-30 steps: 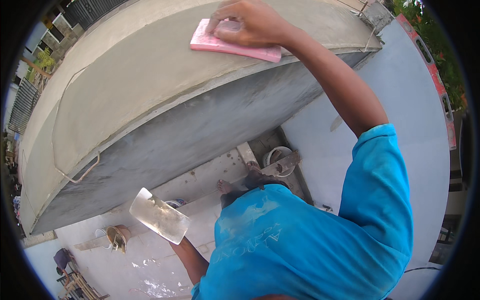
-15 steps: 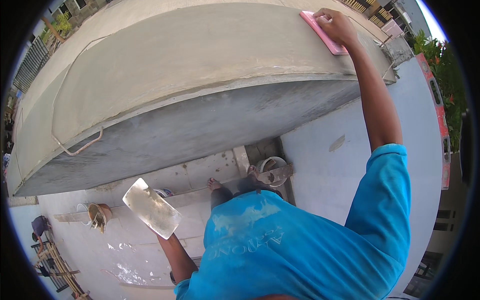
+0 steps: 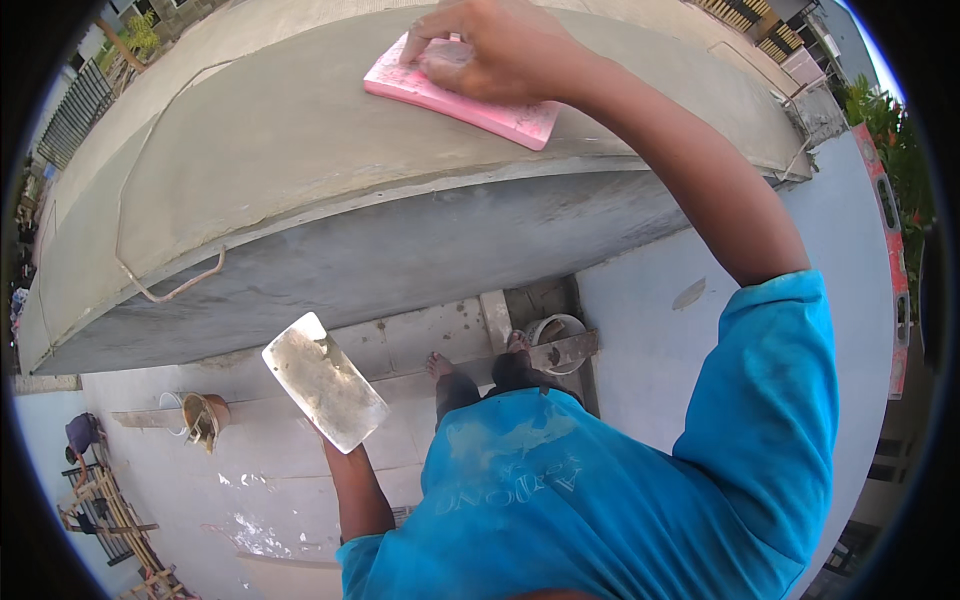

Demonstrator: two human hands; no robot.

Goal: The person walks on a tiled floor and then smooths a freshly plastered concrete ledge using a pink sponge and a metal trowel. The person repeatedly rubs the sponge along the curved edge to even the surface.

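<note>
My right hand [image 3: 495,50] grips a pink plastering float [image 3: 465,110], its fingers curled over the top. The float lies flat on the smooth grey cement surface [image 3: 300,120] of a raised slab, close to the front edge. Lower on the left, my left hand [image 3: 332,440] holds up a white rectangular mortar board [image 3: 325,385] smeared with grey-brown residue. The board hides most of that hand's fingers. It is tilted and stays apart from the slab.
A bent metal rod [image 3: 185,285] sticks out from the slab's front edge. My feet are on a wooden plank [image 3: 400,385], with a white bucket [image 3: 555,330] beside it on the right. A brown bucket [image 3: 208,415] stands at left. A pale blue wall [image 3: 650,300] rises at right.
My right hand has slid the pink float left along the slab from its far right end. The mortar board in my left hand has shifted slightly up and right in the view.
</note>
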